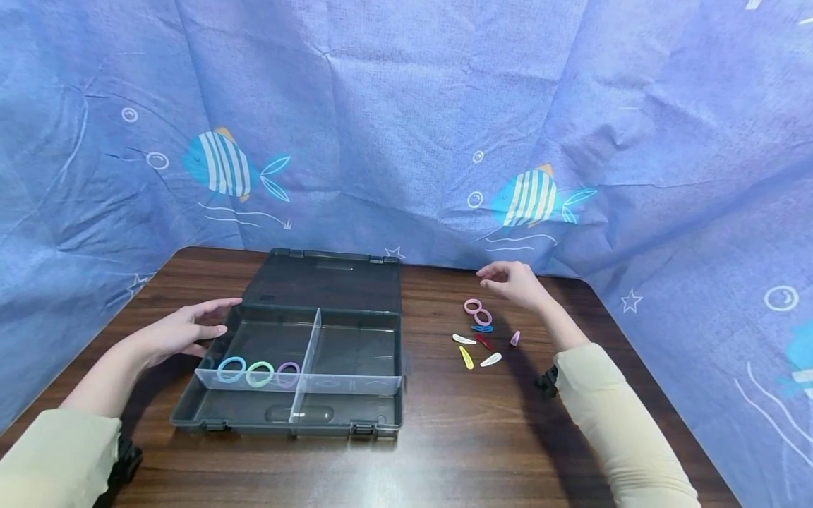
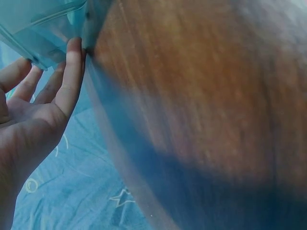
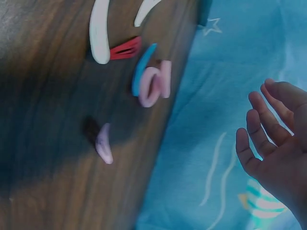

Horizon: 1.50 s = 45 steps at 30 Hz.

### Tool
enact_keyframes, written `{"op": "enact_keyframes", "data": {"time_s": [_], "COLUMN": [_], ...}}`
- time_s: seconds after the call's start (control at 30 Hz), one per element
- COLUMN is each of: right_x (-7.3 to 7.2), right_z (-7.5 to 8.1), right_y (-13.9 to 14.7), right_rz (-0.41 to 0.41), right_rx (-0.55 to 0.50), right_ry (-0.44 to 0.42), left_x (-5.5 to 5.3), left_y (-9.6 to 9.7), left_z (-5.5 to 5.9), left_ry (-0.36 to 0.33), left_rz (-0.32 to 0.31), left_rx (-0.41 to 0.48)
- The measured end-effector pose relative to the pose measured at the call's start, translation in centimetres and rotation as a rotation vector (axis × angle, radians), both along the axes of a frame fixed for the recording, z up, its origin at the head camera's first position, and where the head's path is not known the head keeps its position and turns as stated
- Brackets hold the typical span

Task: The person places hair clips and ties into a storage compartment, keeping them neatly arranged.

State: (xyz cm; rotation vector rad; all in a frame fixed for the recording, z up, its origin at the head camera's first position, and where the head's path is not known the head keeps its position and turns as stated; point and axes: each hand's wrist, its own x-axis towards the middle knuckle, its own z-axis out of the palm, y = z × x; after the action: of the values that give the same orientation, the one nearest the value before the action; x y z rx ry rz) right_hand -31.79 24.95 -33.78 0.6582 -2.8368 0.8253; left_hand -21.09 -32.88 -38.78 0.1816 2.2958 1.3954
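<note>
In the head view, my left hand rests its fingers against the left wall of a dark, see-through compartment box. Its fingers are fairly straight at the box edge in the left wrist view. Blue, green and purple hair ties sit in the back left compartment. My right hand hovers, holding nothing, its fingers loosely bent. Closest to it are two pink hair ties on the table, beside a blue snap clip.
More hair clips lie near the pink ties: red, yellow, white, another white and pink. The box's lid lies back toward a blue fish-print curtain behind the wooden table.
</note>
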Motion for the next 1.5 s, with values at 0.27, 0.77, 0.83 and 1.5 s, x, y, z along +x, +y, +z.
{"op": "enact_keyframes", "data": {"time_s": [0.27, 0.77, 0.83, 1.5], "right_x": [-1.3, -2.7, -2.7, -3.3], "right_z": [-2.4, -5.5, -5.7, -6.8], "right_y": [0.3, 0.5, 0.4, 0.5], "right_rz": [-0.065, -0.131, -0.137, -0.172], "right_rx": [-0.001, 0.023, 0.028, 0.090], "right_ry": [-0.049, -0.081, -0.108, -0.210], "left_x": [0.1, 0.4, 0.3, 0.4], "left_y": [0.0, 0.0, 0.0, 0.0], "left_z": [0.0, 0.2, 0.2, 0.2], "left_ry": [-0.004, 0.002, 0.000, -0.001], "left_rz": [0.000, 0.004, 0.001, -0.002], "left_rx": [0.008, 0.008, 0.012, 0.021]}}
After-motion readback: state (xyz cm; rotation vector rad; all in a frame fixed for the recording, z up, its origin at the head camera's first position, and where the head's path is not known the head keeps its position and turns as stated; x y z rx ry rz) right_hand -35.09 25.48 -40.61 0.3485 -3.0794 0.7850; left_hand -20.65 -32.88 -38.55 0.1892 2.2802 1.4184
